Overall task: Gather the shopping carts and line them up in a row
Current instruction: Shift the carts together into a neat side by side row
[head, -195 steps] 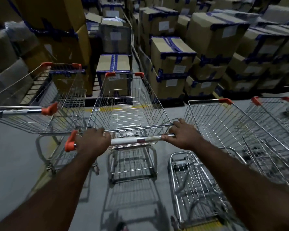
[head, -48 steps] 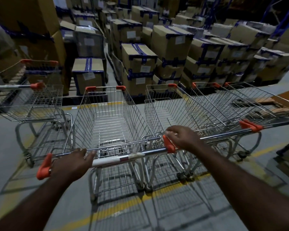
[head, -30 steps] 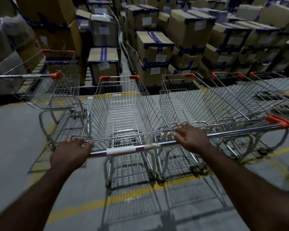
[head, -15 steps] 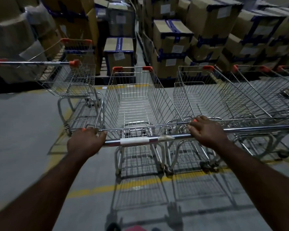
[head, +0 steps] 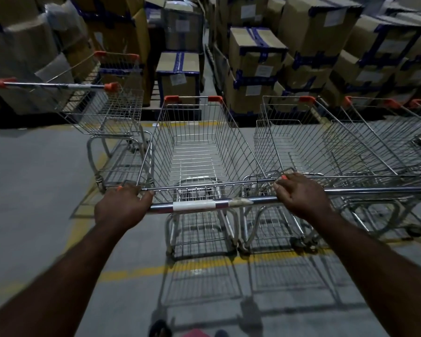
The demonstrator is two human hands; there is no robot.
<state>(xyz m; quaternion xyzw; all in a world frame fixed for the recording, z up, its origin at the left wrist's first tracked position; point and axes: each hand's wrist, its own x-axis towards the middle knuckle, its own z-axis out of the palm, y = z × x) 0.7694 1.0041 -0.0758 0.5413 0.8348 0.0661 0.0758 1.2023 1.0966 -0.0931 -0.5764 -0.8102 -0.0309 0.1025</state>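
Note:
A wire shopping cart (head: 197,147) with orange corner caps stands straight ahead of me. My left hand (head: 122,205) grips the left end of its handle bar (head: 204,205). My right hand (head: 299,194) grips the bar's right end, where the neighbouring cart's handle begins. That second cart (head: 309,147) stands close beside it on the right, facing the same way. Two more carts (head: 384,137) follow further right, partly cut off by the frame edge. Another cart (head: 102,110) stands apart at the left, turned sideways.
Stacks of taped cardboard boxes (head: 255,69) on pallets stand just beyond the carts' fronts. More boxes (head: 34,45) pile up at the far left. A yellow floor line (head: 204,263) runs under the carts' rear wheels. Open grey floor lies left of me.
The cart I hold has come alongside the carts on the right, side by side. Over the last second my view has shifted slightly; both hands keep their hold on the handle.

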